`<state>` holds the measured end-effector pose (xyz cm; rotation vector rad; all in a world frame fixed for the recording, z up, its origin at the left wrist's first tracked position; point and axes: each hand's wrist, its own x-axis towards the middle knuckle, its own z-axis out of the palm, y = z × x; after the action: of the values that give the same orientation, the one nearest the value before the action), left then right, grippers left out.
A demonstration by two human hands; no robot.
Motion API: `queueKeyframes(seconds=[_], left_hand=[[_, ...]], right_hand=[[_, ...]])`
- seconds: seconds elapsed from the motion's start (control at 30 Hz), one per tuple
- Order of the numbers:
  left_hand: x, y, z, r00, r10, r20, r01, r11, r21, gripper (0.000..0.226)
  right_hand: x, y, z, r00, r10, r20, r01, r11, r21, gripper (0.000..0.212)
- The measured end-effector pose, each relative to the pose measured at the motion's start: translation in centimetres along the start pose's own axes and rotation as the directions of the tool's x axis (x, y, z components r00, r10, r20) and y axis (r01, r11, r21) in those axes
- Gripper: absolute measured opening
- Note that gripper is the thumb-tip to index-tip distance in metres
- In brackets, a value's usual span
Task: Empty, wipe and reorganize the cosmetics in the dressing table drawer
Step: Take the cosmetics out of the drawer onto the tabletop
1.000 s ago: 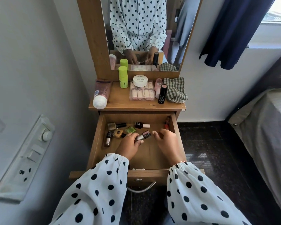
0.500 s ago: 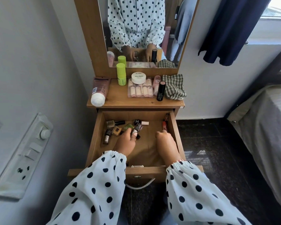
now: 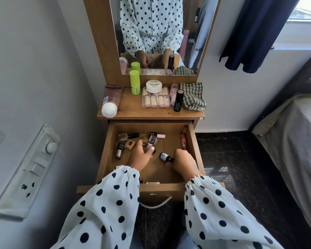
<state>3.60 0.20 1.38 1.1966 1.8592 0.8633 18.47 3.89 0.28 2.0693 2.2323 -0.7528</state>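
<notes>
The wooden drawer (image 3: pixel 106 151) of the dressing table stands pulled out. My left hand (image 3: pixel 139 156) grips a silvery nail polish bottle (image 3: pixel 150 143) with a black cap, lifted a little over the drawer's left middle. My right hand (image 3: pixel 184 163) has curled fingers that pinch the cap end of a small dark bottle (image 3: pixel 163 156) lying on the drawer floor. Gold and brown polish bottles (image 3: pixel 123 137) lie at the left. A pink-capped bottle (image 3: pixel 159 136) is at the back, and red tubes (image 3: pixel 183 140) lie along the right wall.
On the tabletop are a pink tube (image 3: pixel 110 102), a green bottle (image 3: pixel 135 83), a white jar (image 3: pixel 153 86) on a clear nail case (image 3: pixel 155 101), a black stick (image 3: pixel 178 100) and a checked cloth (image 3: pixel 193 97). A switch panel (image 3: pixel 25 169) is left, a bed (image 3: pixel 294 144) right.
My left hand carried the silvery bottle back and left within the drawer. My right hand drew back toward me, and a small dark bottle now shows at its fingertips.
</notes>
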Motion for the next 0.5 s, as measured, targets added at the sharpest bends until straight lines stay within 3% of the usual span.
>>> queueKeyframes(seconds=[0.23, 0.37, 0.5], left_hand=[[-0.2, 0.5, -0.5, 0.999, 0.031, -0.016, -0.033, 0.986, -0.161, 0.039], [-0.1, 1.2, -1.6, 0.993, 0.065, -0.097, -0.091, 0.949, -0.301, 0.03], [1.1, 3.8, -3.4, 0.954, 0.138, -0.267, -0.189, 0.966, -0.177, 0.036]], right_hand=[[-0.4, -0.5, -1.0, 0.987, -0.07, -0.147, 0.112, 0.947, 0.302, 0.006], [-0.2, -2.1, -3.9, 0.965, -0.127, -0.228, 0.207, 0.904, 0.375, 0.021], [0.5, -4.5, -8.5, 0.922, -0.215, -0.322, 0.339, 0.851, 0.401, 0.01]])
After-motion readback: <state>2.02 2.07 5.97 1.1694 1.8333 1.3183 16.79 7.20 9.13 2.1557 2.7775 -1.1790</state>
